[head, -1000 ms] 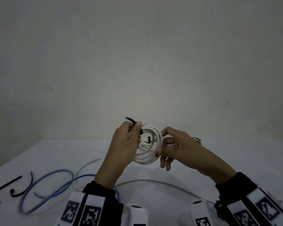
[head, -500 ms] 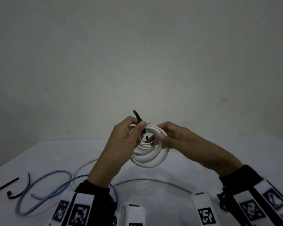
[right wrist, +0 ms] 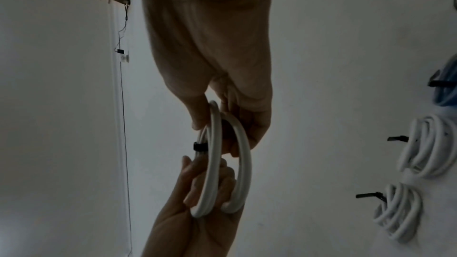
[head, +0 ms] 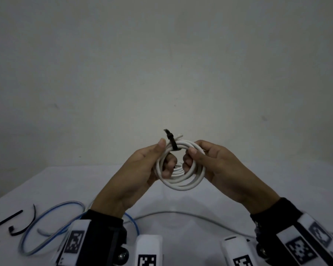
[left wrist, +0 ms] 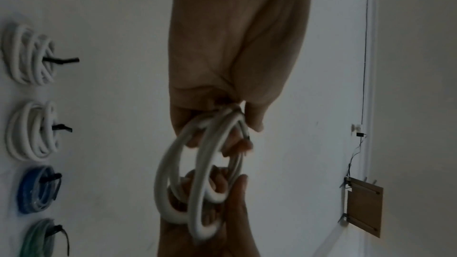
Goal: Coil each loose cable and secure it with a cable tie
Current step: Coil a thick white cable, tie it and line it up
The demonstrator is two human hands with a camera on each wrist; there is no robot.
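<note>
While the white cable coil (head: pixel 180 169) hangs above the counter (head: pixel 277 189), left hand (head: pixel 138 169) and right hand (head: pixel 215 166) each curl a closed grip round opposite sides, likely bunching loops so the black cable tie (head: pixel 172 143) cinches snugly.

No legible text; only black-and-white square markers (head: pixel 74 243) on the wrist bands.

a white bench (head: pixel 238 189) stood against a plain wall (head: pixel 161 64); a wooden board (left wrist: pixel 363 206) hung beside a thin wire (left wrist: pixel 365 46).
</note>
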